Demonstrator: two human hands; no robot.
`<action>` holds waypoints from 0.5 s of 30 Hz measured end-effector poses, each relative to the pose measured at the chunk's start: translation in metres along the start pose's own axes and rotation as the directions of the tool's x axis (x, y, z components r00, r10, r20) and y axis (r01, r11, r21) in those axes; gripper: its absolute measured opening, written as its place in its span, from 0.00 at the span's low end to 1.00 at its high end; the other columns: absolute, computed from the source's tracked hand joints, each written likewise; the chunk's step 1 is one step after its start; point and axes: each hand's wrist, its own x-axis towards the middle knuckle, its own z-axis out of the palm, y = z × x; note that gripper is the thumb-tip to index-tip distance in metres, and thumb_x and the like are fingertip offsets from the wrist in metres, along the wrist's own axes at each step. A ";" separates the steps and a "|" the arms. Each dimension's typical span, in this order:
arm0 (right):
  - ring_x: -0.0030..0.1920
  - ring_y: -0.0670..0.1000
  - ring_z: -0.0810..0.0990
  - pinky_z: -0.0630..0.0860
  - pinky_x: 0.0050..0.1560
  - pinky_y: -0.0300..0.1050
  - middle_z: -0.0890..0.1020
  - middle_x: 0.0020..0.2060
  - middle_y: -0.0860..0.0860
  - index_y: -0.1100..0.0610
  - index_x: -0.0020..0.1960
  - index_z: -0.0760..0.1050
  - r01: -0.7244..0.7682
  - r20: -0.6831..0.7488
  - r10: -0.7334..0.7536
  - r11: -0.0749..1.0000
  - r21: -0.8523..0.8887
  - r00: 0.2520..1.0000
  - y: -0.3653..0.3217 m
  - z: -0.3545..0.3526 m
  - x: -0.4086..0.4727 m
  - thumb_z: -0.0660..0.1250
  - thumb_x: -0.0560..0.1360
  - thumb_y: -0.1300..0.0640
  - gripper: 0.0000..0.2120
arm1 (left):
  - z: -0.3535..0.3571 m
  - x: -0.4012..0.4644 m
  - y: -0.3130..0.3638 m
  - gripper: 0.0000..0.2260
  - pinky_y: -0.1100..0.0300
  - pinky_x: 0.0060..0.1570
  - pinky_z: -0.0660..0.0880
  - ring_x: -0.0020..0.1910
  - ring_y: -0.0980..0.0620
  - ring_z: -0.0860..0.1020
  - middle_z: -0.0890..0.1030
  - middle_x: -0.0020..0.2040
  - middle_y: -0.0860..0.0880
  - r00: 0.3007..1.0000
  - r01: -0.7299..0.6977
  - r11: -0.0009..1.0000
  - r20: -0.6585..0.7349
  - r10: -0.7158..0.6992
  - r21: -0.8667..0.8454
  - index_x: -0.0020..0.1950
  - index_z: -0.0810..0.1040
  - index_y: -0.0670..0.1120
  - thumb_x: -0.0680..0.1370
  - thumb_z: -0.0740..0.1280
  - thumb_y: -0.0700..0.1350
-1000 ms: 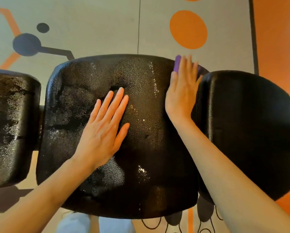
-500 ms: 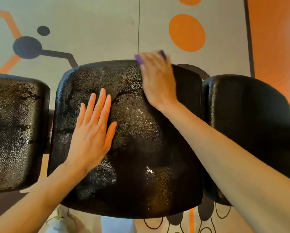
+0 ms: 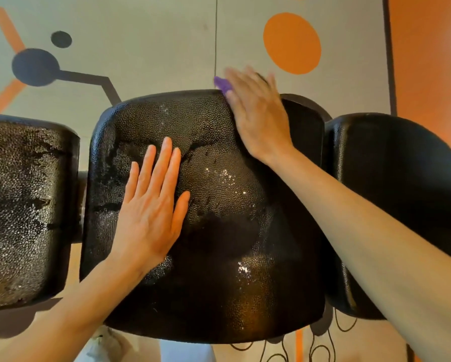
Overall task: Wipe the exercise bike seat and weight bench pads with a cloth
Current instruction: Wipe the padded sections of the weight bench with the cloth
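A black textured bench pad [image 3: 219, 270] fills the middle of the view, its surface streaked with wet patches. My left hand [image 3: 151, 205] lies flat on its left half, fingers together and pointing away from me. My right hand [image 3: 258, 116] presses a purple cloth [image 3: 223, 83] against the pad's far edge; only a corner of the cloth shows beyond the fingers. A second black pad [image 3: 23, 205] sits at the left, a third [image 3: 396, 192] at the right.
Under the bench is a grey floor [image 3: 153, 48] with orange [image 3: 292, 43] and dark circles and lines, and an orange strip [image 3: 433, 61] at the right. Thin black cords [image 3: 323, 348] lie on the floor near the bottom right.
My right hand swept the cloth from the pad's far right corner leftward along the far edge, then back a little to the right. My left hand stayed flat on the pad.
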 end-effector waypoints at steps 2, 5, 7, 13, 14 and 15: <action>0.79 0.52 0.52 0.40 0.77 0.52 0.61 0.77 0.50 0.55 0.77 0.59 -0.164 -0.058 0.166 0.986 0.037 0.984 0.025 -0.006 -0.015 0.47 0.84 0.50 0.23 | 0.000 0.000 0.000 0.29 0.49 0.78 0.43 0.80 0.48 0.43 0.45 0.81 0.48 1.000 0.003 1.000 -0.005 -0.003 0.004 0.81 0.48 0.45 0.82 0.49 0.54; 0.79 0.54 0.47 0.37 0.76 0.53 0.55 0.79 0.51 0.54 0.79 0.54 -0.185 -0.127 0.186 0.983 0.020 0.974 0.028 -0.001 -0.032 0.47 0.85 0.52 0.23 | 0.001 -0.001 0.001 0.29 0.48 0.78 0.44 0.80 0.47 0.43 0.45 0.81 0.48 1.000 0.007 1.000 -0.014 -0.007 0.009 0.81 0.48 0.44 0.82 0.49 0.53; 0.80 0.54 0.46 0.38 0.76 0.53 0.53 0.79 0.51 0.54 0.79 0.52 -0.144 -0.119 0.143 0.990 0.007 0.982 0.019 0.004 -0.053 0.48 0.85 0.53 0.23 | 0.001 -0.001 0.001 0.29 0.48 0.78 0.44 0.80 0.48 0.43 0.45 0.81 0.48 1.000 0.006 1.000 -0.014 -0.006 0.003 0.81 0.47 0.45 0.82 0.50 0.53; 0.79 0.50 0.41 0.37 0.78 0.48 0.47 0.80 0.47 0.50 0.79 0.45 -0.117 0.095 0.127 0.988 -0.098 0.987 -0.008 0.001 -0.195 0.45 0.84 0.52 0.24 | -0.002 -0.001 0.001 0.29 0.49 0.78 0.42 0.80 0.48 0.43 0.45 0.82 0.48 1.000 0.006 0.999 -0.018 -0.006 -0.033 0.81 0.48 0.45 0.82 0.50 0.53; 0.79 0.50 0.41 0.36 0.78 0.47 0.48 0.80 0.48 0.51 0.79 0.46 -0.112 0.095 0.120 0.990 -0.084 0.988 -0.002 -0.001 -0.182 0.45 0.84 0.52 0.24 | -0.003 -0.001 0.001 0.29 0.49 0.78 0.42 0.80 0.48 0.43 0.45 0.82 0.48 1.000 0.003 0.999 -0.014 -0.004 -0.037 0.81 0.47 0.45 0.82 0.50 0.53; 0.79 0.51 0.42 0.37 0.78 0.48 0.49 0.80 0.50 0.52 0.79 0.48 -0.128 0.065 0.133 0.989 -0.071 0.989 0.004 -0.001 -0.155 0.45 0.84 0.52 0.24 | -0.003 -0.001 0.001 0.29 0.49 0.78 0.42 0.80 0.48 0.42 0.45 0.82 0.48 1.000 0.000 0.999 -0.011 -0.001 -0.036 0.81 0.47 0.45 0.82 0.50 0.54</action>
